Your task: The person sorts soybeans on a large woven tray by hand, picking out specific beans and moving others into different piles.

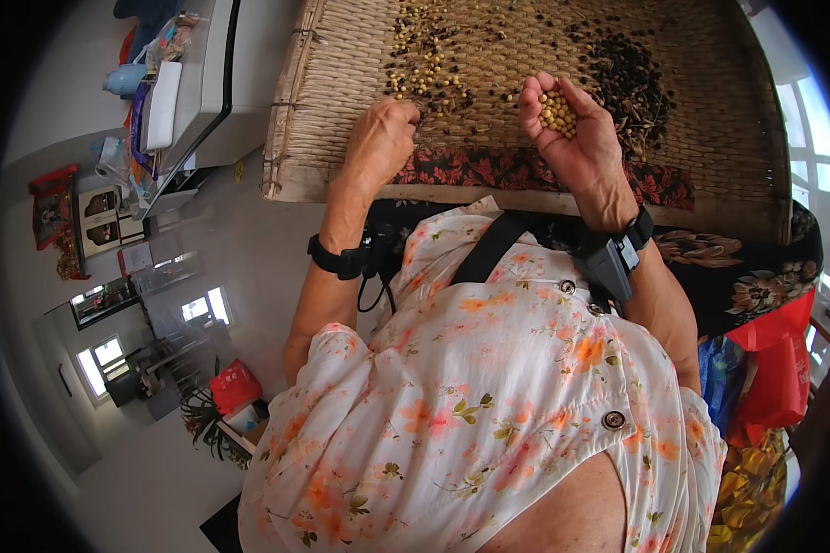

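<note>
My right hand (573,138) is turned palm up and cupped around a small heap of yellow beans (557,115), which look like soybeans. Over the woven tray (339,62), my left hand (382,142) has its fingers curled down; its fingertips are partly hidden, and I cannot see whether they pinch anything. Just beyond that hand, yellow beans (425,79) lie scattered among dark ones on the weave. A pile of dark beans and dry plant bits (629,90) sits beside my right hand. Red-and-black patterned cloth (477,168) lines the near edge of the tray.
The tray rests over a black flowered cloth (705,252) by my lap. Red plastic bags (768,373) hang at the right. A white cabinet (204,76) holding assorted items stands at the left, and a potted plant (204,415) with a red bag is lower left.
</note>
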A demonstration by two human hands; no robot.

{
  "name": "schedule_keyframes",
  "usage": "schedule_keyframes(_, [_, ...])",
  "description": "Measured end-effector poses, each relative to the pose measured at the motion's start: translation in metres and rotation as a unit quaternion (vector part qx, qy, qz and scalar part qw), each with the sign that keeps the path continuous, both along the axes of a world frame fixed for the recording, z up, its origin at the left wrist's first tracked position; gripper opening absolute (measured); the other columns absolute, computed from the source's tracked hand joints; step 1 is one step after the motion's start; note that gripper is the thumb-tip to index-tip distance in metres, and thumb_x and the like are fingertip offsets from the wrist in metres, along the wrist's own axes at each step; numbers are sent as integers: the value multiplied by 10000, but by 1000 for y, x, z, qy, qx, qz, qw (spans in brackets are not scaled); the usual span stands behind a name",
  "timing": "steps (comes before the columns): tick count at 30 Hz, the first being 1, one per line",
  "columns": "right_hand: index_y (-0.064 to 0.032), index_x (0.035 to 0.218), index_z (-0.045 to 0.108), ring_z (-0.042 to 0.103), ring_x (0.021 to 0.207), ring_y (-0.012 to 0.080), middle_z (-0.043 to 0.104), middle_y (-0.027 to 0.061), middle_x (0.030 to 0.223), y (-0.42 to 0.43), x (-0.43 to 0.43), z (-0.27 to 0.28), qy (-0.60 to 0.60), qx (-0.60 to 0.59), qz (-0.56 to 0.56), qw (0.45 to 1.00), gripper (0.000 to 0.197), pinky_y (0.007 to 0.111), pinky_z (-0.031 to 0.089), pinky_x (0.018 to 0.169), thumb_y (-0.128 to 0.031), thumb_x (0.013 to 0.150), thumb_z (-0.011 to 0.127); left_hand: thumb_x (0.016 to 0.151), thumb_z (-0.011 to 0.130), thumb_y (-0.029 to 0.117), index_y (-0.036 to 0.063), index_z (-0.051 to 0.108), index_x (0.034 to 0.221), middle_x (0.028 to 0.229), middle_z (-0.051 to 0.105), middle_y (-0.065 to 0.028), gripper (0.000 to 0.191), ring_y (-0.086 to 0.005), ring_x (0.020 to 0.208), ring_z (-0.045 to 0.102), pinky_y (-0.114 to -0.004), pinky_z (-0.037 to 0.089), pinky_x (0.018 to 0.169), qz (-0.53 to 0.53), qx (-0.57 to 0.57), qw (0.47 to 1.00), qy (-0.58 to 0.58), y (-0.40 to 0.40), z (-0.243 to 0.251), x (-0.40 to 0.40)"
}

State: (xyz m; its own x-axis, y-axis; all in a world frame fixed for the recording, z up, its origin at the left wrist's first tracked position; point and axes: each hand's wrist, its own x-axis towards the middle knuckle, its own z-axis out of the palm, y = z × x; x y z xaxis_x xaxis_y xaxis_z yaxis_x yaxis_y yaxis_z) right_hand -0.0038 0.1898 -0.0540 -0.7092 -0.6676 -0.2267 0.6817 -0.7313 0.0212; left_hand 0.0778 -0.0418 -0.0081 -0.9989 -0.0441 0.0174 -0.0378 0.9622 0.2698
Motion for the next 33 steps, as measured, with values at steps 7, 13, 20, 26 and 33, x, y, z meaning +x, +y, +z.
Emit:
schedule_keyframes(7, [87,1002,490,586,837,277,557,204,992,0,1,4,-10,28,-2,1000,271,352,525,739,-148,934,374,742,560,24,-48,611,828,793,604,-198,123,-316,754,595,-362,459,675,36,23,999,-29,2,10,-1])
schedule_keyframes(13, [86,992,503,589,833,276,564,202,980,0,0,1,2,14,3,1000,275,345,524,738,-153,930,383,749,554,40,-34,606,827,777,606,-196,120,-322,743,594,-378,458,665,-8,14,1000,-9,16,9,-11])
schedule_keyframes(20, [96,983,508,578,829,264,570,196,952,1,1,7,-3,28,1,1000,270,329,516,744,-139,929,388,748,551,35,-35,610,806,784,611,-184,109,-321,752,598,-387,460,669,-17,-36,999,-27,22,-10,-22])
schedule_keyframes(26, [80,978,518,596,820,266,583,189,938,0,1,5,-1,28,4,1000,280,336,524,724,-155,930,375,734,524,8,-41,586,766,727,591,-194,86,-320,700,594,-398,455,625,-53,-56,997,1,21,-18,-23])
schedule_keyframes(33, [84,987,510,595,820,264,580,192,938,0,1,8,-3,49,3,999,293,329,525,715,-163,934,362,723,507,6,-62,550,767,728,578,-209,92,-308,677,583,-393,450,615,4,21,998,-56,20,-4,-24])
